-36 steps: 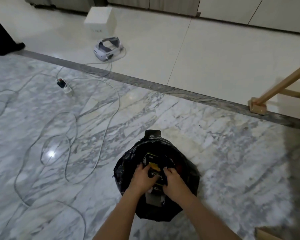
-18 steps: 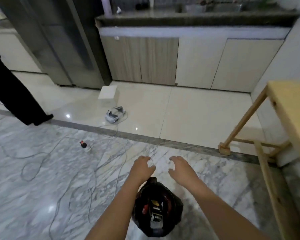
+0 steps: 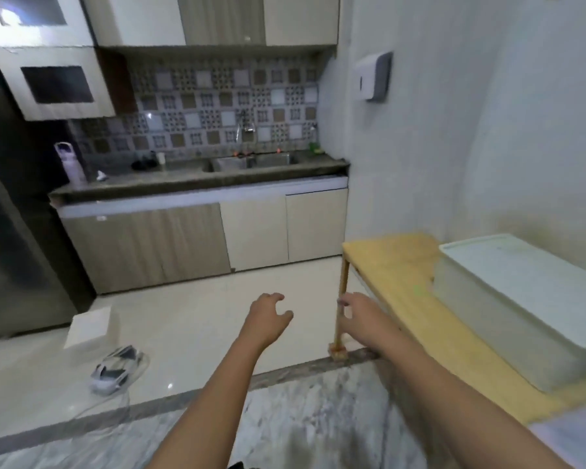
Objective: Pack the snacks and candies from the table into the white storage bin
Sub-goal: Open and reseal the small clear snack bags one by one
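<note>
Both arms stretch out over open floor (image 3: pixel 197 313), the left hand (image 3: pixel 268 316) and right hand (image 3: pixel 362 319) empty with fingers loosely curled, the right just beside the table (image 3: pixel 396 265) edge, where the white storage bin (image 3: pixel 521 299) sits along the wall.

- Left hand (image 3: pixel 268 318): is hovering at centre frame, fingers loosely curled, holding nothing.
- Right hand (image 3: pixel 364 316): is hovering just beside it, also holding nothing, overlapping the leg of the table (image 3: pixel 400 269).
- Bin (image 3: pixel 521 299): white and lidded, is sitting on the table at right.
- Headset (image 3: pixel 115 370) and box (image 3: pixel 90 328): are lying on the floor (image 3: pixel 200 319) at lower left.
- Sink (image 3: pixel 251 160): is sitting in the counter (image 3: pixel 197 179) at upper centre.
- Bottle (image 3: pixel 71 162): is standing at the counter's left end.
</note>
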A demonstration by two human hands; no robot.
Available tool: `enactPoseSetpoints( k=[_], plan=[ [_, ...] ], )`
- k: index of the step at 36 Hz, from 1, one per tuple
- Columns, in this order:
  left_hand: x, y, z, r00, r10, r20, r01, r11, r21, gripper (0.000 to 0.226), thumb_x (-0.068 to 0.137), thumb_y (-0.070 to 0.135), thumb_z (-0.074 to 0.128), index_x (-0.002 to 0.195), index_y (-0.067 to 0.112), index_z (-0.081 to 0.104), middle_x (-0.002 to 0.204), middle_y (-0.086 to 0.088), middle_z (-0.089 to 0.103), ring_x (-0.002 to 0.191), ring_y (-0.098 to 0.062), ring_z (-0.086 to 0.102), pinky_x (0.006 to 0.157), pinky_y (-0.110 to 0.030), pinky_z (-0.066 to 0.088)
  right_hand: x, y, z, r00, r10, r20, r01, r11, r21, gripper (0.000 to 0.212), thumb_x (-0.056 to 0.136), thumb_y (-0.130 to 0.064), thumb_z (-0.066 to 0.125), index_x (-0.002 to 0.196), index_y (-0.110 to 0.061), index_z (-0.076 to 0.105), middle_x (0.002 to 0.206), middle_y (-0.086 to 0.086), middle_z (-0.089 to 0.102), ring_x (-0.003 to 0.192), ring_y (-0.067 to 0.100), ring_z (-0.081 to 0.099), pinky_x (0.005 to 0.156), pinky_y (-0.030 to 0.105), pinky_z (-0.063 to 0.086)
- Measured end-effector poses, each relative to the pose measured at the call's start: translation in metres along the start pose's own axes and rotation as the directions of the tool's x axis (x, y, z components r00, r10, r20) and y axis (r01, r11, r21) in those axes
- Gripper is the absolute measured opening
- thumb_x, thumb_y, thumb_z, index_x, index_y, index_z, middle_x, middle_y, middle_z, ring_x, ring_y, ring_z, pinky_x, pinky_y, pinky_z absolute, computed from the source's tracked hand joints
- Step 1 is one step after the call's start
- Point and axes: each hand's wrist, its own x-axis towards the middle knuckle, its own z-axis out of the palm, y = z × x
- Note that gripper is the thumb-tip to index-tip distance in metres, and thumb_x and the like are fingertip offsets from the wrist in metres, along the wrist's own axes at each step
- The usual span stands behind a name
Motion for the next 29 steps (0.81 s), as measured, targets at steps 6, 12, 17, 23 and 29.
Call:
enactPoseSetpoints(
  k=[6, 12, 17, 23, 29],
  plan=[
    [-0.009, 0.075, 0.052, 0.953, 0.249, 0.173, -0.256, 0.967, 0.018, 0.05, 0.09, 0.027, 0.054, 0.137, 0.013, 0.043, 0.141, -0.007, 0.042, 0.13, -0.023, 0.039, 0.099, -0.028, 0.036, -0.07, 0.05, -0.057, 0.963, 0.199, -0.179, -0.207, 0.978, -0.024, 0.044, 0.089, -0.023, 0.051, 0.132, -0.019, 0.047, 0.136, 0.002, 0.047, 0.121, 0.022, 0.048, 0.096, 0.036, 0.044],
    [-0.05, 0.167, 0.127, 0.834, 0.406, 0.375, -0.425, 0.904, -0.034, 0.057, 0.088, 0.028, 0.056, 0.14, 0.013, 0.038, 0.146, -0.008, 0.035, 0.133, -0.025, 0.035, 0.103, -0.034, 0.036, -0.181, 0.12, -0.097, 0.866, 0.396, -0.306, -0.424, 0.905, -0.027, 0.044, 0.09, -0.022, 0.048, 0.133, -0.019, 0.045, 0.136, 0.003, 0.048, 0.122, 0.021, 0.047, 0.096, 0.039, 0.045],
    [-0.091, 0.257, 0.193, 0.714, 0.543, 0.441, -0.571, 0.817, -0.081, 0.056, 0.089, 0.029, 0.057, 0.139, 0.013, 0.038, 0.144, -0.009, 0.037, 0.133, -0.028, 0.033, 0.104, -0.039, 0.035, -0.27, 0.179, -0.138, 0.714, 0.546, -0.438, -0.58, 0.812, 0.067, 0.043, 0.085, -0.022, 0.049, 0.128, -0.022, 0.051, 0.131, 0.002, 0.053, 0.119, 0.023, 0.052, 0.095, 0.037, 0.046],
    [-0.146, 0.362, 0.287, 0.532, 0.662, 0.529, -0.715, 0.685, -0.139, 0.056, 0.085, 0.027, 0.06, 0.136, 0.009, 0.044, 0.141, -0.013, 0.044, 0.131, -0.025, 0.04, 0.106, -0.029, 0.03, -0.365, 0.259, -0.181, 0.558, 0.666, -0.495, -0.707, 0.694, 0.137, 0.041, 0.086, -0.022, 0.05, 0.126, -0.021, 0.051, 0.132, 0.002, 0.053, 0.12, 0.023, 0.05, 0.098, 0.034, 0.043],
    [-0.199, 0.446, 0.384, 0.385, 0.681, 0.623, -0.76, 0.616, -0.205, 0.052, 0.089, 0.029, 0.056, 0.136, 0.012, 0.042, 0.14, -0.012, 0.042, 0.13, -0.027, 0.038, 0.106, -0.031, 0.03, -0.441, 0.344, -0.216, 0.405, 0.752, -0.52, -0.76, 0.593, 0.266, 0.039, 0.088, -0.022, 0.05, 0.128, -0.021, 0.049, 0.131, -0.002, 0.053, 0.117, 0.017, 0.051, 0.094, 0.029, 0.042]
  ],
)
